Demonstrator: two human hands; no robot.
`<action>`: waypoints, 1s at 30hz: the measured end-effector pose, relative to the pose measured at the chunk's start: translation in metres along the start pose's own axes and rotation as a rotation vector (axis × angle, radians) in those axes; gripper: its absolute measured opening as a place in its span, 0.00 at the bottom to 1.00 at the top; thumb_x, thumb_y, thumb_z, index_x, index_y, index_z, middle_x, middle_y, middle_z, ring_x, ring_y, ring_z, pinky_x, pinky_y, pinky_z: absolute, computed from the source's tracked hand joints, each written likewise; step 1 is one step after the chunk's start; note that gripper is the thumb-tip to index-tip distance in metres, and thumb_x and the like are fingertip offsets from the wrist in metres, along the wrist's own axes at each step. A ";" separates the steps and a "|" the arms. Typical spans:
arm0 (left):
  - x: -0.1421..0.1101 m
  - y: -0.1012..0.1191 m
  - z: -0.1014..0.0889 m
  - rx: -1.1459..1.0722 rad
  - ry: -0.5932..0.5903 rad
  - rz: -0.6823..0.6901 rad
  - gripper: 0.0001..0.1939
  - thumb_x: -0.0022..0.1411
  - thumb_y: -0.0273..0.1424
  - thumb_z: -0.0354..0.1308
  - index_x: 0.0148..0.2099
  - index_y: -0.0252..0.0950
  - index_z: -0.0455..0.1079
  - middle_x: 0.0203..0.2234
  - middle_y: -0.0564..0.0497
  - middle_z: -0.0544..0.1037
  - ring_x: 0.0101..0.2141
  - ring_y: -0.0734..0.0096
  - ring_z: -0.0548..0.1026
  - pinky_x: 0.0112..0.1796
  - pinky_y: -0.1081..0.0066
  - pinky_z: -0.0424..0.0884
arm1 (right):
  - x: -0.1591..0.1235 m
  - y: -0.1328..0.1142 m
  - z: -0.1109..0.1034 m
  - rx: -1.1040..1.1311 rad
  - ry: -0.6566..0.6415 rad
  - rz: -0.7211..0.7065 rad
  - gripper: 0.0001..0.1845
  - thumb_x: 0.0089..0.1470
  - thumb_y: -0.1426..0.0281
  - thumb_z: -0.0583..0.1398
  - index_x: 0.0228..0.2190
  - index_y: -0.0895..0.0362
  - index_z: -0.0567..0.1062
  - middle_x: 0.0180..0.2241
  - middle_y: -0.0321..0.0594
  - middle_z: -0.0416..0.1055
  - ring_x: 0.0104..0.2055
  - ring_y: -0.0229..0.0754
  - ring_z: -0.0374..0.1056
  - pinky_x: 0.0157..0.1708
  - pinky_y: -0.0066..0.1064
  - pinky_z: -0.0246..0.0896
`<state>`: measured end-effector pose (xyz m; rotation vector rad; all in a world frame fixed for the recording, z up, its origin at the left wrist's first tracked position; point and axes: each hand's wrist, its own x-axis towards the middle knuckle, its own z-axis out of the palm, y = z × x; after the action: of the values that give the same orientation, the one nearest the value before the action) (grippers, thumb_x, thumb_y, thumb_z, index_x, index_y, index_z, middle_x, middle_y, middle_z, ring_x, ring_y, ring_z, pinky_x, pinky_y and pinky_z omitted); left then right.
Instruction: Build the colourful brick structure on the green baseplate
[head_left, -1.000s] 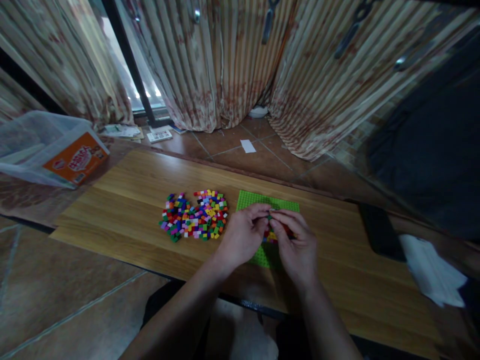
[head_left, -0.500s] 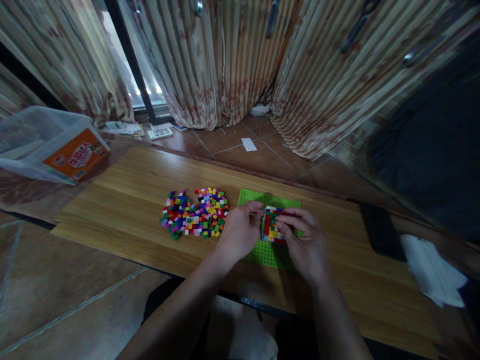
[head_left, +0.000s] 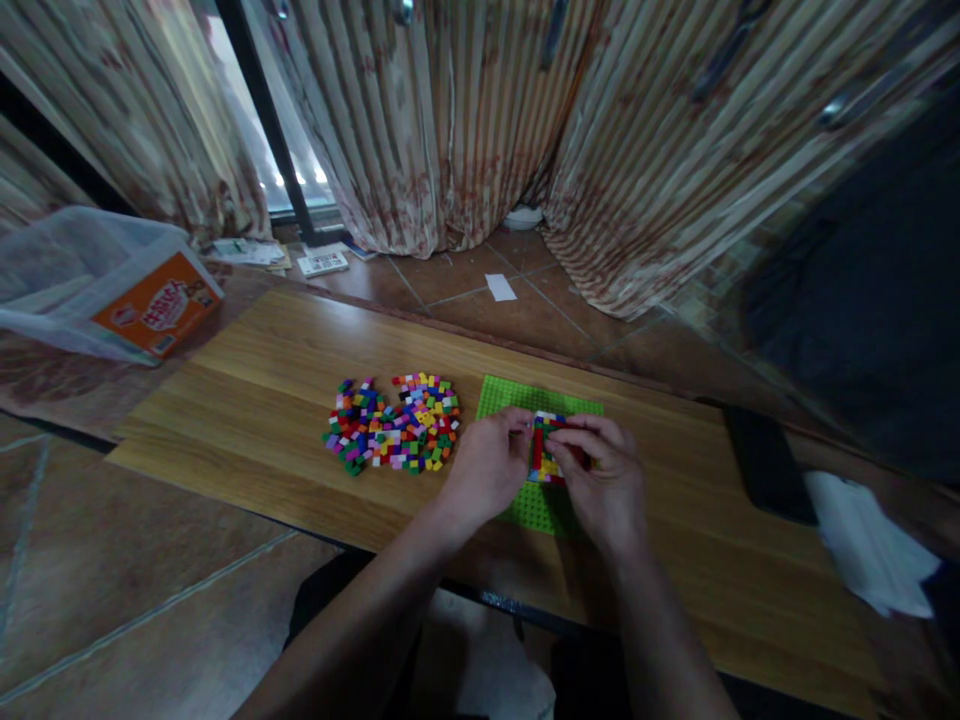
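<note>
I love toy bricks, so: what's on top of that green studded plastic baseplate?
A multicoloured structure of small plastic bricks. The right hand hides its right part; the left hand covers some of the baseplate, so anything there can't be seen.

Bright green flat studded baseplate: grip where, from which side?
Probably the far edge of the bright green flat studded baseplate, coming from the far side: studs there are bare, while the left hand, right hand and multicoloured brick build crowd its middle. It lies flat, so pinch low.
</note>
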<state>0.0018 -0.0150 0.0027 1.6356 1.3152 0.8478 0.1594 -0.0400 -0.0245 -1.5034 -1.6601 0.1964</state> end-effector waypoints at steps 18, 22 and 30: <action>-0.001 -0.001 0.000 0.069 -0.007 0.001 0.15 0.64 0.23 0.50 0.47 0.35 0.76 0.40 0.46 0.83 0.40 0.67 0.80 0.44 0.70 0.74 | -0.009 -0.007 -0.001 -0.154 -0.008 -0.170 0.11 0.60 0.68 0.58 0.35 0.52 0.82 0.40 0.43 0.76 0.43 0.48 0.69 0.44 0.45 0.66; -0.001 -0.005 0.000 0.058 -0.016 0.016 0.15 0.64 0.23 0.50 0.47 0.35 0.76 0.38 0.47 0.83 0.38 0.67 0.81 0.42 0.70 0.75 | -0.009 -0.007 -0.002 -0.074 0.027 -0.128 0.10 0.60 0.67 0.59 0.35 0.51 0.82 0.40 0.42 0.77 0.43 0.47 0.71 0.45 0.44 0.67; 0.005 -0.014 -0.011 -0.116 0.100 -0.005 0.14 0.61 0.22 0.54 0.47 0.33 0.76 0.37 0.45 0.83 0.36 0.67 0.80 0.42 0.69 0.76 | 0.001 -0.017 -0.008 0.087 0.349 -0.010 0.07 0.59 0.68 0.61 0.35 0.54 0.80 0.35 0.40 0.77 0.38 0.43 0.74 0.41 0.38 0.69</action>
<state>-0.0124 -0.0072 -0.0053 1.5157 1.3126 0.9950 0.1519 -0.0468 -0.0085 -1.3752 -1.3630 -0.0013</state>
